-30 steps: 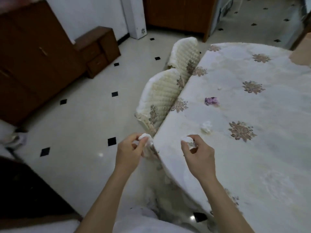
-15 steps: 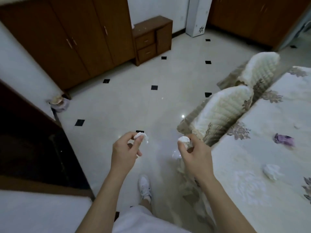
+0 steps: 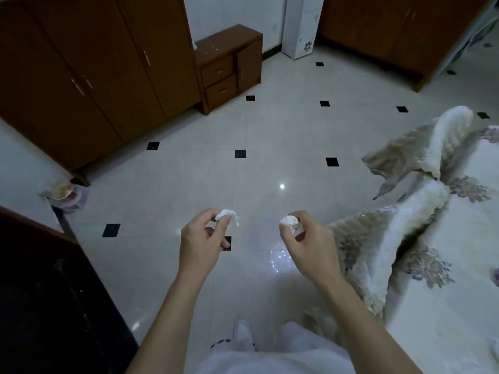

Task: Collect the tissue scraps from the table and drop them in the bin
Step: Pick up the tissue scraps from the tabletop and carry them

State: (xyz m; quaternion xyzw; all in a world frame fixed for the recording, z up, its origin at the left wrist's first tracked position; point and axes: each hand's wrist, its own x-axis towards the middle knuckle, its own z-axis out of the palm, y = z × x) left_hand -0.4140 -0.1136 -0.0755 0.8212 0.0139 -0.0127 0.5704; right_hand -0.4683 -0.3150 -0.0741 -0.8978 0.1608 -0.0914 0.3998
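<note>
In my left hand point(image 3: 201, 242) I pinch a white tissue scrap point(image 3: 227, 215) between thumb and forefinger; the wad sticks out above and to the right of my fingertips, while my other fingers curl loosely under the palm. My right hand point(image 3: 307, 242) grips a second tissue scrap point(image 3: 289, 220) the same way, crumpled at the tips of thumb and forefinger, sitting at the upper left of that hand. The two scraps are near each other at about the same height, with a gap of bare floor point(image 3: 270, 136) between them.

Both my forearms reach forward from the bottom of the view, bare to the elbow, wrists slightly bent so the backs of my hands face up towards me. The hands hang over the pale tiled floor with its small black diamonds, not over the desk point(image 3: 464, 265). The desk, under a floral cloth, lies to my right, near the right hand but apart from it. Two chairs in quilted covers point(image 3: 421, 211) stand against its edge.

At the far left, beside the foot of the brown wardrobe point(image 3: 81, 76), sits a small bin point(image 3: 68, 197) with a pale liner and something already in it; it is well apart from both hands. Below my hands I see my white clothing and one white shoe point(image 3: 243, 336) on the floor.
</note>
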